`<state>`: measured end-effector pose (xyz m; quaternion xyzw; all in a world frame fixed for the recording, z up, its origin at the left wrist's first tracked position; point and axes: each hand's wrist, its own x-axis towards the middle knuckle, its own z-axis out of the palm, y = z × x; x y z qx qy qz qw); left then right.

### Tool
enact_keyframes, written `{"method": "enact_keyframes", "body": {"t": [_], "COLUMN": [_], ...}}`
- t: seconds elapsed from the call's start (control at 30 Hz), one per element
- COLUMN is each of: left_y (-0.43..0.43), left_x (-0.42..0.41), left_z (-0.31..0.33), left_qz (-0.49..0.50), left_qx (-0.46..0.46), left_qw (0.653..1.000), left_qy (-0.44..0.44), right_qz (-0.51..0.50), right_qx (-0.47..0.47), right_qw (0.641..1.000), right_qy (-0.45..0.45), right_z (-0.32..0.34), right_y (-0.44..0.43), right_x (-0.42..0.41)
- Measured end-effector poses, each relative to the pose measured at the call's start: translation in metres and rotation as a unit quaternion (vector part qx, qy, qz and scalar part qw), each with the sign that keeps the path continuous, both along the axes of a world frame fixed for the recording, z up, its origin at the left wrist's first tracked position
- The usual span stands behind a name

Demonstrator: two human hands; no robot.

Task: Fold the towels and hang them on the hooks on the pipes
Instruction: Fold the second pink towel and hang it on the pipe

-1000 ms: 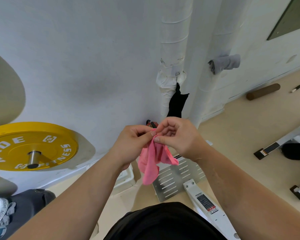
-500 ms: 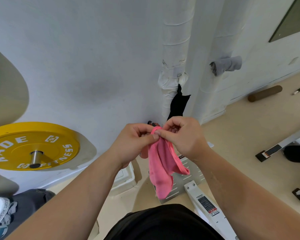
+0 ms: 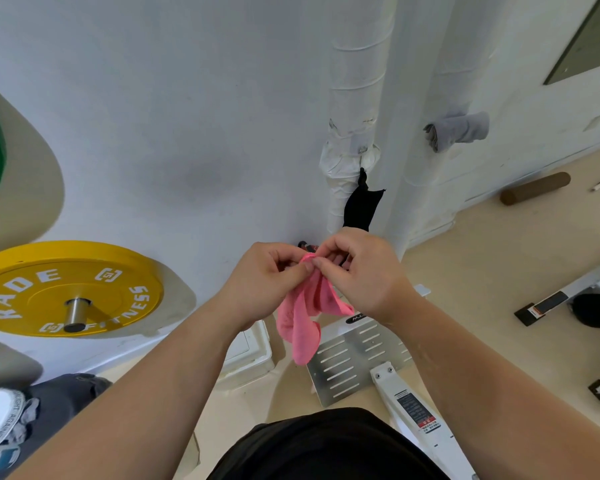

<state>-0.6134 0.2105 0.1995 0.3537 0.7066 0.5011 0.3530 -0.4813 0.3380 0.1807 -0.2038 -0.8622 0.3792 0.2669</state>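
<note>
Clearly both hands work one spot: the curled fingertips (image 3: pixel 307 268) of the left hand (image 3: pixel 264 282) and of the right hand (image 3: pixel 364 275) meet thumb to thumb and pinch the top edge of a small pink cloth towel (image 3: pixel 305 317). Neither hand is nearer, since they share the grip. From that pinch the towel hangs down toward the person, its long axis running from the fingers to a loose lower end. It hangs in two or three uneven layers, so the fold looks unfinished.

Just beyond the right hand's knuckles, a black cloth towel (image 3: pixel 359 209) hangs on the near white tape-wrapped pipe (image 3: pixel 355 81), its lower end hidden behind that hand. Farther right, a rolled grey towel (image 3: pixel 459 129) sits on the second white pipe (image 3: pixel 447 57). The hanging place therefore lies far and slightly right of the fingers, and the right hand is probably better placed to carry the towel there. Whether a free hook remains is too small to tell.

Open air lies between the hands and the pipes. The white wall (image 3: pixel 153 116) closes the left side, with a yellow round weight plate (image 3: pixel 70 289) well apart at near left. Below the towel's end lies a slotted silver metal plate (image 3: pixel 357 355) on the beige floor (image 3: pixel 482 271), seemingly not touching it.
</note>
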Motion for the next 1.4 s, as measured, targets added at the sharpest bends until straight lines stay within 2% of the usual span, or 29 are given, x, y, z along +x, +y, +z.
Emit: {"method": "enact_keyframes", "body": {"t": [0.13,0.23,0.37,0.47,0.63,0.93,1.07,1.2,1.4], "left_y": [0.002,0.005,0.007,0.007,0.005,0.01,0.009,0.008,0.01], "left_x": [-0.002,-0.006,-0.013,-0.026,-0.059,-0.1,-0.107,-0.11,-0.112], "left_z": [0.0,0.0,0.006,0.003,-0.004,0.001,-0.014,-0.032,-0.043], "left_qz": [0.01,0.015,0.061,0.122,0.232,0.325,0.332,0.344,0.375], "left_qx": [0.01,0.006,0.021,0.047,0.061,0.073,0.039,-0.016,-0.027], "left_qw": [1.0,0.998,0.995,0.988,0.968,0.937,0.935,0.93,0.922], "left_qy": [0.007,0.056,0.077,0.086,0.078,0.104,0.12,0.129,0.091], "right_qz": [0.008,0.049,0.074,0.047,0.012,0.049,0.067,0.097,0.063], "right_qx": [-0.034,-0.079,-0.018,-0.035,-0.081,0.032,0.061,0.021,0.078], "right_qw": [0.999,0.993,0.984,0.981,0.981,0.993,0.994,0.993,0.986], "right_qy": [0.0,-0.073,-0.161,-0.184,-0.176,-0.105,-0.059,-0.068,-0.132], "right_z": [-0.004,-0.015,-0.037,-0.043,-0.042,-0.014,-0.003,0.006,-0.004], "right_y": [0.001,0.005,0.012,0.019,0.035,0.065,0.058,0.047,0.048], "right_x": [-0.003,-0.003,-0.004,0.001,0.014,0.024,0.019,0.017,0.02]}}
